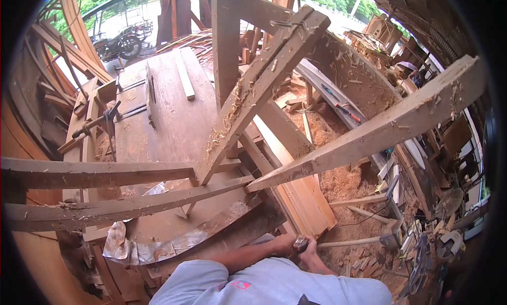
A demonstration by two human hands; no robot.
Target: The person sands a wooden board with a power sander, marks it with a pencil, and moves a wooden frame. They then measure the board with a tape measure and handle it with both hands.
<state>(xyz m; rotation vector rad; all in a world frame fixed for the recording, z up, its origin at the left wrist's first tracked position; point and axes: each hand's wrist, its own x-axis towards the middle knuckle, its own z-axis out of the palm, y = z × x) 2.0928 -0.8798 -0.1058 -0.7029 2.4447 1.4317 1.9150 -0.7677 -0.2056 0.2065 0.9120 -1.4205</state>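
Near the bottom of the view, my left hand (286,244) and my right hand (308,248) come together in front of my chest. Between them is a small dark tool (301,245) with a shiny brownish top; I cannot tell its kind. Fingers of both hands close around it from either side. Just beyond the hands lies the near end of a stack of pale planks (312,212), which runs away from me. Rough wooden beams (274,78) speckled with shavings cross above, meeting close to the middle of the view.
A broad wooden panel (177,117) lies to the left, beside a bar clamp (100,120). Sawdust (346,186) and offcuts heap up at right. A red-handled tool (347,113) rests on a plank. A crumpled silver sheet (137,250) hangs at lower left. Outside stands a motorcycle (124,45).
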